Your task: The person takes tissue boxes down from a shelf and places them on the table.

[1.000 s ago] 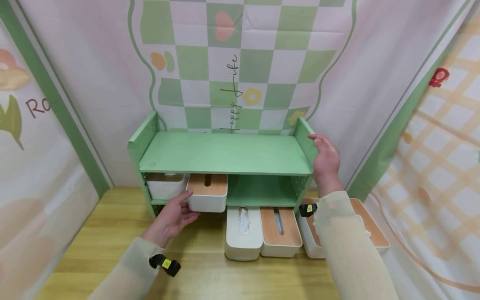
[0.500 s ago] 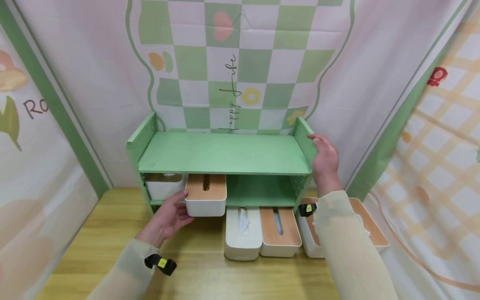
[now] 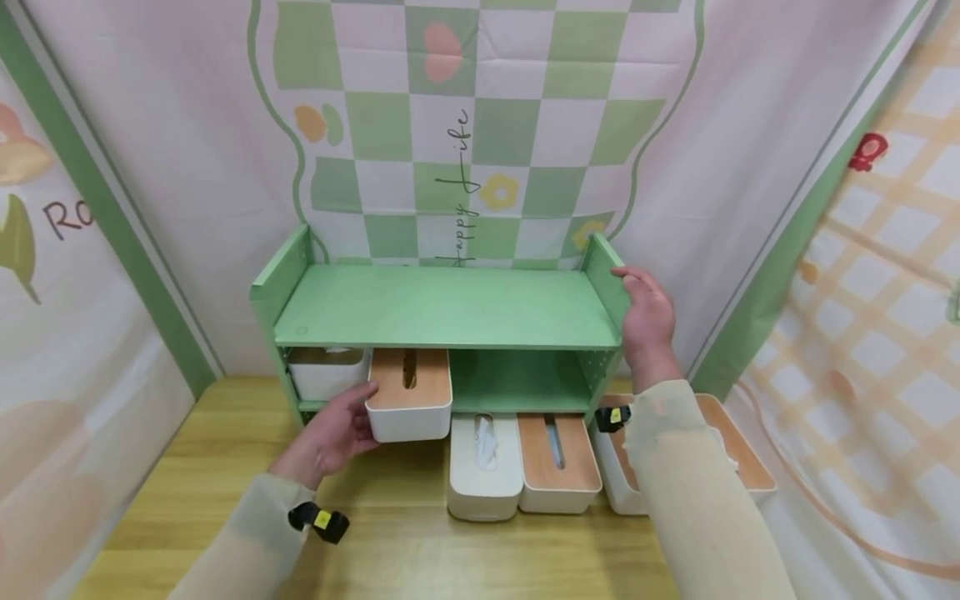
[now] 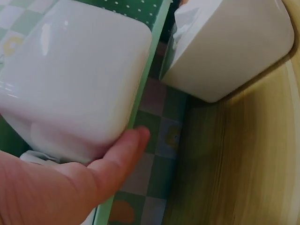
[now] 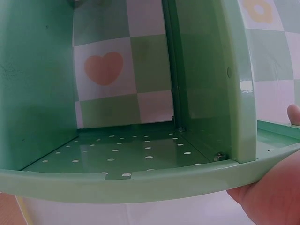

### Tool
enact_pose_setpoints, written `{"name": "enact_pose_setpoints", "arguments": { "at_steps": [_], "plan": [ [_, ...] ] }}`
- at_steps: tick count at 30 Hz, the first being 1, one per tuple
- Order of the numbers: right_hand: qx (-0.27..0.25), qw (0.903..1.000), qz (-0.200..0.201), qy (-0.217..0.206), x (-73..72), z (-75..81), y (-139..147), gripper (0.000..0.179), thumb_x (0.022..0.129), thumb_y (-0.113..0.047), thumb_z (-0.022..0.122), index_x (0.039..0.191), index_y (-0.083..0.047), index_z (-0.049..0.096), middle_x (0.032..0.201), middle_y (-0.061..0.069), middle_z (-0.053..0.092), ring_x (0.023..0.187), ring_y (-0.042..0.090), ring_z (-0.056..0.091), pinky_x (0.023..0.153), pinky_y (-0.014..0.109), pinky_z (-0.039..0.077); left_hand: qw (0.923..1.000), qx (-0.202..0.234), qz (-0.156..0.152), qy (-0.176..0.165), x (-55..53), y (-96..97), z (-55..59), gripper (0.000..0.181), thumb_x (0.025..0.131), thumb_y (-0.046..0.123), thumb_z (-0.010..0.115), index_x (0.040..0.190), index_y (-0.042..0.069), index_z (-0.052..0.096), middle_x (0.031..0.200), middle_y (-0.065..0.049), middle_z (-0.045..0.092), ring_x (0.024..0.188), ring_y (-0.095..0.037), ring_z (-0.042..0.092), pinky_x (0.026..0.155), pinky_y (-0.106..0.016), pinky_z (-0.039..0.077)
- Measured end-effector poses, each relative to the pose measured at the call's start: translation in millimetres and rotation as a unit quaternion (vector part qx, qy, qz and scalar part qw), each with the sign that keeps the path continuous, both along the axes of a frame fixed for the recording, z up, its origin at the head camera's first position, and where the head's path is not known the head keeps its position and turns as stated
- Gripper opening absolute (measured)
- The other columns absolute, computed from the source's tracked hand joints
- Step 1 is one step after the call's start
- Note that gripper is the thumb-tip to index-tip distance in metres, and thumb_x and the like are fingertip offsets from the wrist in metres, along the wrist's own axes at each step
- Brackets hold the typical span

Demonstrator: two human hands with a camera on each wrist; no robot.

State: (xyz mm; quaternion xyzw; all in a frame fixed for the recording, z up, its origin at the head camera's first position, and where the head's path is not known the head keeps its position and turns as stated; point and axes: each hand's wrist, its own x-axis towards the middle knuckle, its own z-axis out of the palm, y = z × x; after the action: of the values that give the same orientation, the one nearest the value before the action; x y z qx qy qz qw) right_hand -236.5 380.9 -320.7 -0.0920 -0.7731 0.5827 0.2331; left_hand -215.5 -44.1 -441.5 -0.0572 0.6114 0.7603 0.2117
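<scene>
In the head view, my left hand [image 3: 333, 437] holds a white tissue box with a wooden lid [image 3: 411, 387] by its left side, thumb near the top edge. That tissue box [image 4: 79, 75] juts forward from the middle level of a green shelf rack [image 3: 450, 304]. Some of my left fingers are hidden beside or under it. Farther right, my right hand [image 3: 649, 325] grips the rack's right side panel. The right wrist view shows part of this hand [image 5: 276, 192] against the panel's outer face, with a fingertip over the inner side.
Another tissue box [image 3: 328, 372] sits at the left of the same level. On the wooden table [image 3: 420, 550] stand a cream tissue box [image 3: 486, 475], a wooden-lidded one [image 3: 558, 467] and more boxes [image 3: 738, 446] behind my right forearm. A patterned curtain [image 3: 510, 125] hangs behind.
My left hand has drawn the wooden-lidded tissue box a little farther out of the rack, toward me. The right hand keeps its hold on the side panel.
</scene>
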Motion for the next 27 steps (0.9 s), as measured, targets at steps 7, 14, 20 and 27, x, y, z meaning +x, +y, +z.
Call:
{"name": "enact_pose_setpoints", "arguments": {
  "at_steps": [7, 14, 20, 27],
  "plan": [
    [-0.001, 1.0000, -0.001, 0.002, -0.1, -1.2, 0, 0.045, 0.106, -0.048, 0.035, 0.132, -0.026, 0.064, 0.156, -0.009, 0.036, 0.144, 0.014, 0.022, 0.116, 0.047, 0.013, 0.9994, -0.034, -0.005, -0.003, -3.4, -2.9, -1.4, 0.086, 0.092, 0.053, 0.062, 0.147, -0.007, 0.032, 0.127, -0.028, 0.056, 0.104, -0.034, 0.062, 0.090, -0.050, 0.050],
    [0.006, 1.0000, 0.000, 0.000, -0.8, -1.9, 0, 0.046, 0.105, -0.052, 0.034, 0.132, -0.029, 0.063, 0.154, -0.013, 0.037, 0.135, 0.015, 0.032, 0.112, 0.046, 0.019, 0.9987, -0.038, -0.032, 0.011, -2.0, -7.1, -2.6, 0.081, 0.094, 0.051, 0.060, 0.141, -0.010, 0.038, 0.114, -0.024, 0.064, 0.095, -0.031, 0.067, 0.082, -0.047, 0.055],
    [0.002, 1.0000, -0.001, -0.002, -0.9, -2.6, 1, 0.046, 0.105, -0.053, 0.034, 0.132, -0.031, 0.063, 0.154, -0.013, 0.036, 0.128, 0.015, 0.035, 0.108, 0.045, 0.022, 0.9977, -0.044, -0.047, 0.022, 1.0, -11.0, -2.0, 0.080, 0.094, 0.049, 0.062, 0.140, -0.013, 0.039, 0.108, -0.023, 0.067, 0.092, -0.032, 0.068, 0.078, -0.047, 0.056],
    [-0.007, 1.0000, 0.005, 0.002, -1.0, -2.2, 0, 0.045, 0.105, -0.052, 0.036, 0.132, -0.029, 0.064, 0.156, -0.011, 0.035, 0.142, 0.014, 0.024, 0.115, 0.049, 0.014, 0.9953, -0.057, -0.070, 0.034, 8.6, -16.9, 0.5, 0.081, 0.095, 0.049, 0.061, 0.139, -0.015, 0.039, 0.103, -0.022, 0.069, 0.089, -0.032, 0.069, 0.075, -0.046, 0.057]
  ]
}}
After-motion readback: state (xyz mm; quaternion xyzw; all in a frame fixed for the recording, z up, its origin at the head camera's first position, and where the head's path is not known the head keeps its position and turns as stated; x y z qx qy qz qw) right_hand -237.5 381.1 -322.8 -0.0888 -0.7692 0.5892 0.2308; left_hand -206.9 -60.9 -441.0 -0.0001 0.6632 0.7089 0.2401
